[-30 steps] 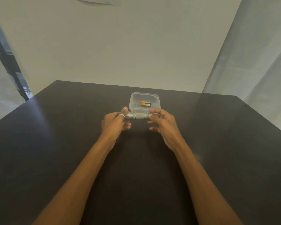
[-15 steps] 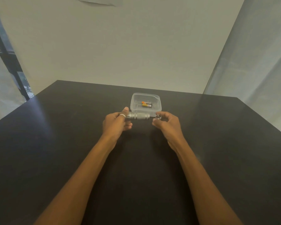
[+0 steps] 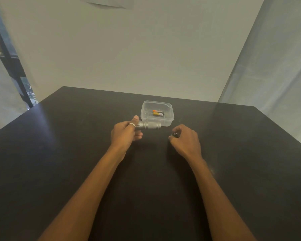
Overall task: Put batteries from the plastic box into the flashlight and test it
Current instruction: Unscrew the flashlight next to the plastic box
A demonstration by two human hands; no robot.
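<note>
A dark frame (image 3: pixel 12 65) stands at the far left, beside the black desk (image 3: pixel 59 153), and a pale wall (image 3: pixel 146 49) rises behind the desk's far edge.

The left hand (image 3: pixel 125 132) is clamped around one end of the flashlight (image 3: pixel 149 125), a ring (image 3: pixel 132 124) on one finger. The silver barrel sticks out to the right, level, held just above the desk. Its free end points toward the right hand and crosses in front of the box's near wall, hiding a strip of it.

The clear box (image 3: pixel 157 113) sits on the desk just behind the flashlight, lid off. Inside lie the batteries (image 3: pixel 158 113), orange and black, side by side near the middle of the floor; their exact count is hard to tell.

The right hand (image 3: pixel 186 141) is well apart from the flashlight, low over the desk, fingers curled around a small dark cap (image 3: pixel 175 134) that shows only at its tip.

A grey curtain (image 3: pixel 276 75) hangs at the far right, past the desk's corner. The desk between the forearms is bare.
</note>
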